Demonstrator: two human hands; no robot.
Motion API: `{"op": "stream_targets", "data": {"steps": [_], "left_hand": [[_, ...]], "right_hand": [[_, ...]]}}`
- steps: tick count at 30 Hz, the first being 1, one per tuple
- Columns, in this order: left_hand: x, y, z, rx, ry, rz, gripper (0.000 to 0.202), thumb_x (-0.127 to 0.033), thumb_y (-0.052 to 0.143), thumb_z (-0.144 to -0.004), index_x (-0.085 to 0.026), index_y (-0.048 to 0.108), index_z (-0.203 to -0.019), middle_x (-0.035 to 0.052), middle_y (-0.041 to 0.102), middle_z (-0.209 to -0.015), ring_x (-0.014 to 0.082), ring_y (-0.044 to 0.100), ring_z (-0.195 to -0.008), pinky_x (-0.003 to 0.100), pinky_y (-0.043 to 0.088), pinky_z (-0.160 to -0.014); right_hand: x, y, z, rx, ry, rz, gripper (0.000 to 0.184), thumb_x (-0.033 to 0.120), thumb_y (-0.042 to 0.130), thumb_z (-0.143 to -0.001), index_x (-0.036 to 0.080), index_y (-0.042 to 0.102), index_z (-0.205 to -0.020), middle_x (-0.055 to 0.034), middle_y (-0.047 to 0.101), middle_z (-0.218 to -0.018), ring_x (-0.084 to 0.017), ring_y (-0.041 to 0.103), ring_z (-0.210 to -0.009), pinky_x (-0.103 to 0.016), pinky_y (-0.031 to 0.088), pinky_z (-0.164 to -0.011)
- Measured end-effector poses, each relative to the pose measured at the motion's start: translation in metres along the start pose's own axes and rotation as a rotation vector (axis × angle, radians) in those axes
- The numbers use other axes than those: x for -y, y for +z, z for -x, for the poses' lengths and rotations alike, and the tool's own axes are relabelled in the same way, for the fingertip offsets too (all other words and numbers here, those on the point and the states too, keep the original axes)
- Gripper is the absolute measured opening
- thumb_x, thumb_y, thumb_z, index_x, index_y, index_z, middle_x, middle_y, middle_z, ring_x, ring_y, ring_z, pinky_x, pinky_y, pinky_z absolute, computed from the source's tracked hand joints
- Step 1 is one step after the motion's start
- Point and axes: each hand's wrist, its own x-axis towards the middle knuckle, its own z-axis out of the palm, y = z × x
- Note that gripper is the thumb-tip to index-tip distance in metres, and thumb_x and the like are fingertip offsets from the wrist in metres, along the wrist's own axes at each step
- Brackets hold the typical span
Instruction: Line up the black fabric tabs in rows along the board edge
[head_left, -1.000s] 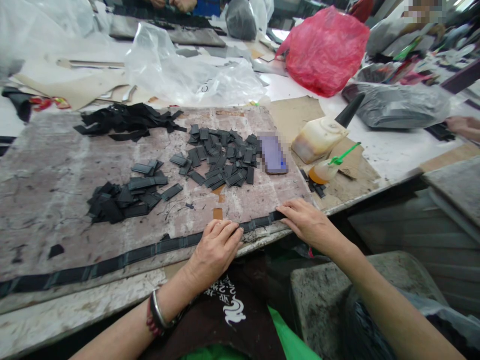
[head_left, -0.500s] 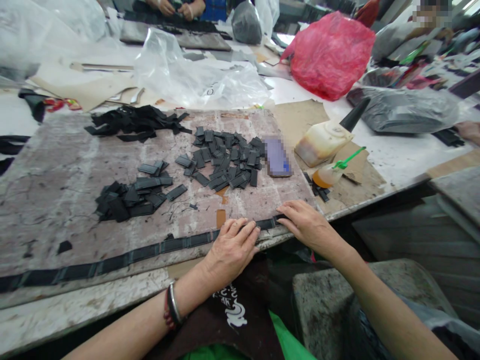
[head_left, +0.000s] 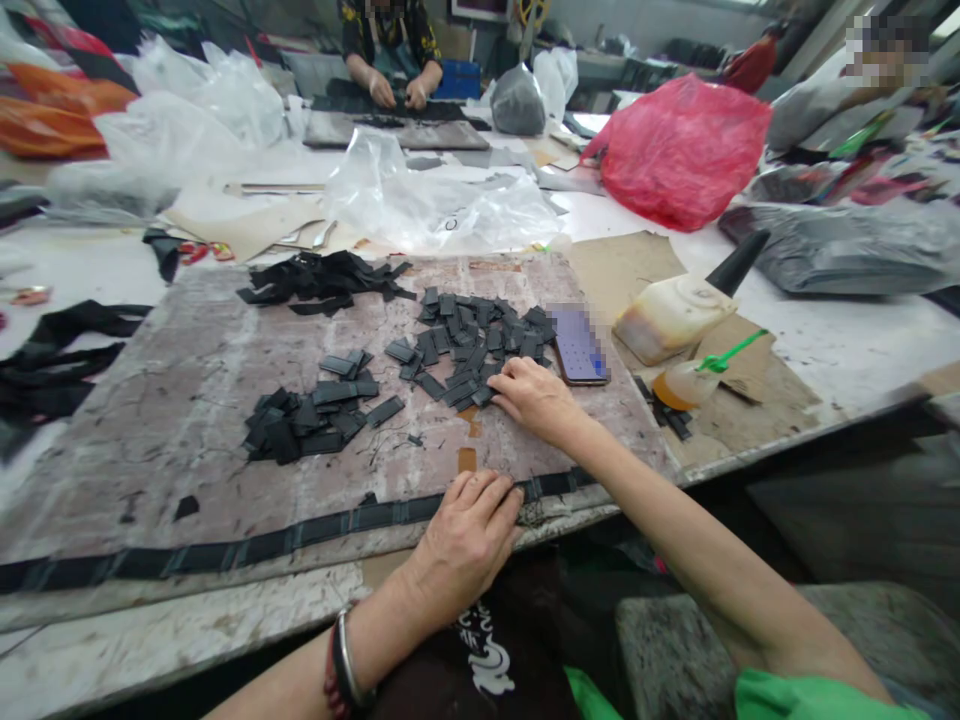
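Note:
A long black strap (head_left: pixel 247 545) lies along the near edge of a stained work board (head_left: pixel 150 420). My left hand (head_left: pixel 469 530) rests flat on the strap's right part, fingers stretched out. My right hand (head_left: pixel 536 398) has reached up to a heap of small black rectangular pieces (head_left: pixel 472 340) in the middle of the board; its fingertips touch the pieces at the heap's near edge. Whether they grip one I cannot tell. A second heap of black pieces (head_left: pixel 307 420) lies to the left.
A phone (head_left: pixel 577 345) lies right of the heap. A glue jug with a black spout (head_left: pixel 675 310) and a small bottle with a green nozzle (head_left: pixel 690 378) stand on cardboard. Black strips (head_left: pixel 322 280), clear bags, a red bag (head_left: pixel 682 150). Another person (head_left: pixel 390 60) works across the table.
My right hand left the strap's right end and moved up-left to the heap of small pieces. My left hand stayed on the strap. The camera tilted up.

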Motion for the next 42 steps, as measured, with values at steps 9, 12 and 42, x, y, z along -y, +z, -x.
{"op": "stream_targets", "data": {"steps": [9, 12, 42], "left_hand": [[0.0, -0.001, 0.004, -0.032, 0.018, 0.015, 0.026, -0.018, 0.049, -0.088, -0.009, 0.058, -0.111, 0.0119, 0.064, -0.108, 0.0258, 0.055, -0.103, 0.041, 0.046, -0.09], [0.001, -0.002, 0.005, -0.061, 0.028, 0.021, 0.025, -0.018, 0.048, -0.089, -0.008, 0.059, -0.109, 0.0124, 0.064, -0.107, 0.0258, 0.055, -0.103, 0.04, 0.045, -0.09], [-0.014, 0.015, -0.02, 0.058, 0.107, -0.003, 0.028, -0.022, 0.049, -0.09, -0.011, 0.059, -0.113, 0.0117, 0.062, -0.114, 0.0259, 0.052, -0.109, 0.04, 0.041, -0.094]], "right_hand": [[-0.012, -0.02, 0.051, -0.222, 0.008, 0.025, 0.021, 0.021, 0.047, -0.093, 0.018, 0.066, -0.101, -0.0074, 0.066, -0.097, -0.018, 0.058, -0.089, -0.027, 0.046, -0.078], [-0.033, -0.021, 0.106, -0.291, 0.141, -0.002, 0.023, 0.023, 0.046, -0.094, 0.018, 0.065, -0.105, -0.008, 0.067, -0.098, -0.017, 0.062, -0.089, -0.027, 0.049, -0.079], [-0.041, -0.005, 0.189, -0.11, 0.183, 0.155, 0.029, 0.014, 0.046, -0.09, 0.015, 0.065, -0.113, -0.0145, 0.062, -0.107, -0.024, 0.058, -0.101, -0.036, 0.049, -0.089]]}}
